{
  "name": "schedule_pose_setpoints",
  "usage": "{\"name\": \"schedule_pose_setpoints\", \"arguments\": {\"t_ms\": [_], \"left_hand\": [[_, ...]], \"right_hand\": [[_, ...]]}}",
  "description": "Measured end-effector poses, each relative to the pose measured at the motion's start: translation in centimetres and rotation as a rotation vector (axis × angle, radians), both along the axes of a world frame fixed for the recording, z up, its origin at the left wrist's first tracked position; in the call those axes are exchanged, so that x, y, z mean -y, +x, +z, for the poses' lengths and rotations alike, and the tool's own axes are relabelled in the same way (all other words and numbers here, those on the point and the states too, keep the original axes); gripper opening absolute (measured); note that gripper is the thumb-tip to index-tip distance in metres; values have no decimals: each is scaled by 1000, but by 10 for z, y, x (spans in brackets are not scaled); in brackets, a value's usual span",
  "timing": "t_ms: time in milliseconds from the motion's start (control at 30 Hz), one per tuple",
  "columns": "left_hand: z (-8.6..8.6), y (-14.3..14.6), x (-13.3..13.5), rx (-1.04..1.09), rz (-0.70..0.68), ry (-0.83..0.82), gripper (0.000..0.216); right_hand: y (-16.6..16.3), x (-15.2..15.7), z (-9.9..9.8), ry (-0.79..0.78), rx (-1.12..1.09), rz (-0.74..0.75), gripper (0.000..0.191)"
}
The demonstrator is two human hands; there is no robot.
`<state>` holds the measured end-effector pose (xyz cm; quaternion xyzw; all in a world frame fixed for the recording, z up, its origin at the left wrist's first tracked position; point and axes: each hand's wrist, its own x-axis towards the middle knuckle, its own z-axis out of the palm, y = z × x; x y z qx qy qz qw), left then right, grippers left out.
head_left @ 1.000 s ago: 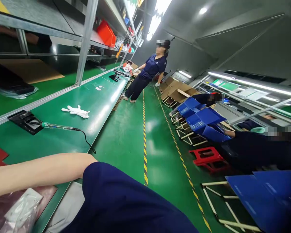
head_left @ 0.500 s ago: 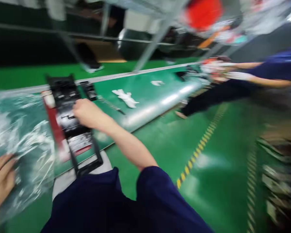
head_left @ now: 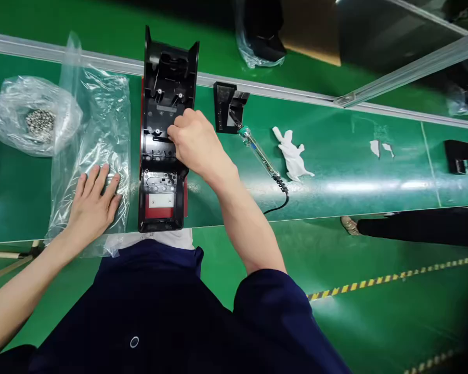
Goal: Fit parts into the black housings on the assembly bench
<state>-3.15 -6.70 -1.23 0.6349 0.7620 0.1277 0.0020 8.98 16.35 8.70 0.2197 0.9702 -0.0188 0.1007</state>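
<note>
Versus half a second ago: view now sharp and looking straight down; left hand (head_left: 91, 200) has moved up onto the crinkled clear plastic bag (head_left: 95, 135), fingers spread flat. Right hand (head_left: 197, 143) remains on the black moulded plastic housing (head_left: 164, 130), fingers curled together against its ribbed interior. Housing lies lengthwise on the glossy green conveyor belt (head_left: 335, 171). Soldering iron (head_left: 259, 156) and limp white glove (head_left: 292, 156) to its right.

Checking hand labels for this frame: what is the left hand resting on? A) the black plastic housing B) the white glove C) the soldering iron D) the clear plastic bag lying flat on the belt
D: the left hand lies flat, fingers spread, on the clear plastic bag on the green belt, while the right hand is on the black plastic housing.
</note>
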Motion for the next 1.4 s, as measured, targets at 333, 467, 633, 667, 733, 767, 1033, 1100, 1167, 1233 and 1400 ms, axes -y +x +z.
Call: {"name": "schedule_pose_setpoints", "arguments": {"t_ms": [333, 467, 633, 667, 733, 767, 1033, 1100, 1167, 1233, 1400], "left_hand": [[1, 3, -22, 182, 155, 100, 46], [1, 3, -22, 188, 110, 144, 43], [1, 3, -23, 158, 74, 130, 48], [0, 3, -23, 154, 70, 138, 49], [-1, 2, -24, 148, 62, 168, 47], [-2, 2, -24, 148, 59, 187, 46], [28, 15, -28, 264, -88, 377, 60], [40, 16, -27, 260, -131, 386, 62], [49, 12, -23, 213, -148, 395, 64], [53, 3, -16, 144, -119, 408, 63], [39, -16, 5, 56, 11, 274, 63]], "right_hand": [[-4, -12, -20, -42, -83, -69, 27], [-5, -10, -23, -34, -149, -77, 36], [-3, -21, -29, -1, -210, -7, 48], [-2, -23, -32, 14, -242, 2, 48], [-1, -27, -38, 37, -295, 3, 50], [0, -28, -42, 46, -312, -4, 49], [59, 15, -55, 8, -1190, -155, 6], [82, 37, -63, -66, -1229, -258, 10], [102, 58, -73, -103, -1195, -324, 14], [117, 75, -82, -120, -1171, -363, 15], [134, 92, -96, -155, -1139, -416, 16]]}}
